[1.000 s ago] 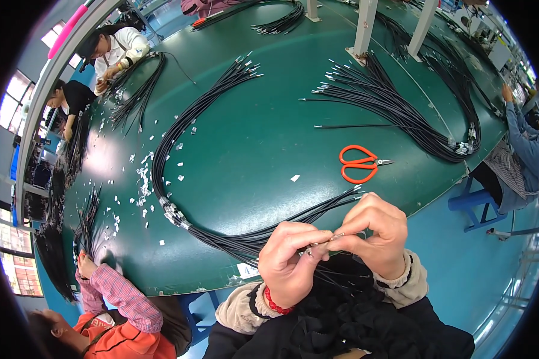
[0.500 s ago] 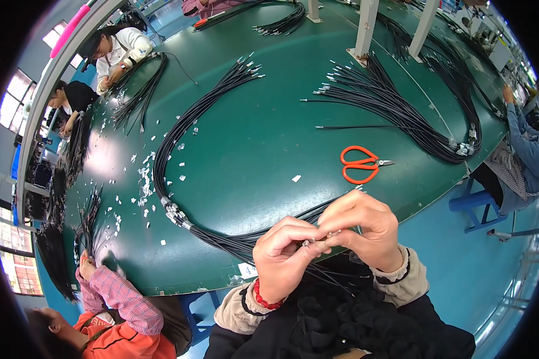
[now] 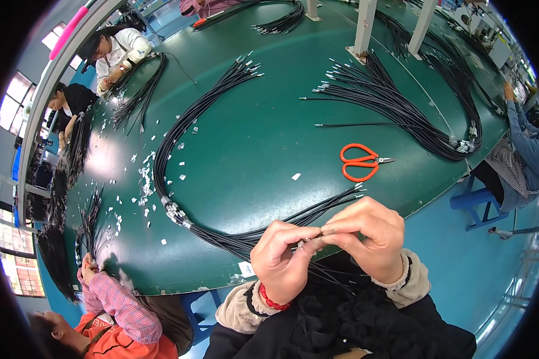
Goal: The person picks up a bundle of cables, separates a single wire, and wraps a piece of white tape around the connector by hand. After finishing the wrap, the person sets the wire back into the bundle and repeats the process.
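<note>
Head view, left to right: what lies farthest from the scissors?

White scraps, flat and ragged, far to their left. Nearer comes a curved bundle of smooth black cables, with shiny wrapping low on the bend and metal tips.

And the hands?

Left hand, below and left of the scissors: thumb and finger pinch a small shiny piece. The right hand, directly below the scissors, pinches a thin sliver. Their fingertips meet; I can't tell whether both grip one part.

What just changed?

The right hand has dipped slightly, baring more of the cable tips beneath the scissors. The pinch remains, so I'd judge the fine fingertip work is unfinished.

Anything right of that?

Those scissors, with rounded orange handles and short metal blades, then another black bundle above and right of them, fanned and silver-tipped.
</note>
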Tool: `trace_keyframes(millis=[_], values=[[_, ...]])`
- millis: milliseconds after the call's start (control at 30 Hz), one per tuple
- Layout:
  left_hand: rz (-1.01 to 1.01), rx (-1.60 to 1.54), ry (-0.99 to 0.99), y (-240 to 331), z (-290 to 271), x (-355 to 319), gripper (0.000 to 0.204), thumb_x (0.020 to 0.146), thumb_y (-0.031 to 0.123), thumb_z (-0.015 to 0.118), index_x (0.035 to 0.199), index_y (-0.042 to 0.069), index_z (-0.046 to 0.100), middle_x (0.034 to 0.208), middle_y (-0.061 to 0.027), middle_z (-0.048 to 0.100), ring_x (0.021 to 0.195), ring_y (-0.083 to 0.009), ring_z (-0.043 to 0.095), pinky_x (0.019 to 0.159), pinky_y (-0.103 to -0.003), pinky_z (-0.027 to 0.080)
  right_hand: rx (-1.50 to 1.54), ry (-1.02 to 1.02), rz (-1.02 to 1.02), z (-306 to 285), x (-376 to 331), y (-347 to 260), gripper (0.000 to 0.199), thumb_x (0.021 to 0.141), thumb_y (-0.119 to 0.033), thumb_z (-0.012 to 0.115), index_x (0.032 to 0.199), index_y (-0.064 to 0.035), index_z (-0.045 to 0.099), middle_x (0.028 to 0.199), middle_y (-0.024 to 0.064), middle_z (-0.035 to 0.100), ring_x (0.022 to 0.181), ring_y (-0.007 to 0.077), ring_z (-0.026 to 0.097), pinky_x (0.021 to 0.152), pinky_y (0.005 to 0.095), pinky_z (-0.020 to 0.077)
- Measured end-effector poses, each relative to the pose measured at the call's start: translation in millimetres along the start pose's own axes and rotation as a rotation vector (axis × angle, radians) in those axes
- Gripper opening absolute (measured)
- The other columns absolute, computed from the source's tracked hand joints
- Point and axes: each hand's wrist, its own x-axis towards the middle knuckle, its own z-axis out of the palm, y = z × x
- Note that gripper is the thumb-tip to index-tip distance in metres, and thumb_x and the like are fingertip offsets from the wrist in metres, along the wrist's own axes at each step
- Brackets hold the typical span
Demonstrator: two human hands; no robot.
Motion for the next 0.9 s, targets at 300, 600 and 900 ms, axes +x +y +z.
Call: trace_keyframes(millis=[300,600,900], values=[[-0.126,-0.126,-0.157,7,-8,7,0.017,0.074,-0.012,0.062,0.089,-0.004,0.062,0.078,-0.0096,0.058,0.065,-0.0145,0.062,0.056,-0.021,0.049,0.168,-0.131,0.021,-13,10,8,0.015,0.064,-0.001,0.075,0.075,-0.0033,0.066,0.07,0.0047,0.061,0.06,0.0115,0.057,0.05,0.0227,0.0422],[0.022,0.057,-0.189,-1,-11,8,0.022,0.069,-0.011,0.066,0.088,-0.001,0.063,0.077,-0.0088,0.06,0.067,-0.0148,0.061,0.057,-0.023,0.048,0.198,-0.106,0.025,-5,10,4,0.015,0.064,0.0,0.074,0.078,-0.0029,0.067,0.073,0.0058,0.061,0.06,0.0112,0.056,0.049,0.023,0.0406],[0.0,0.007,-0.005,-1,-3,1,0.024,0.067,-0.011,0.07,0.088,-0.001,0.063,0.077,-0.009,0.06,0.068,-0.0142,0.061,0.058,-0.023,0.048,0.087,0.002,0.037,0,5,-3,0.014,0.064,0.0,0.075,0.075,-0.0033,0.067,0.07,0.005,0.06,0.059,0.0108,0.056,0.047,0.021,0.04]])
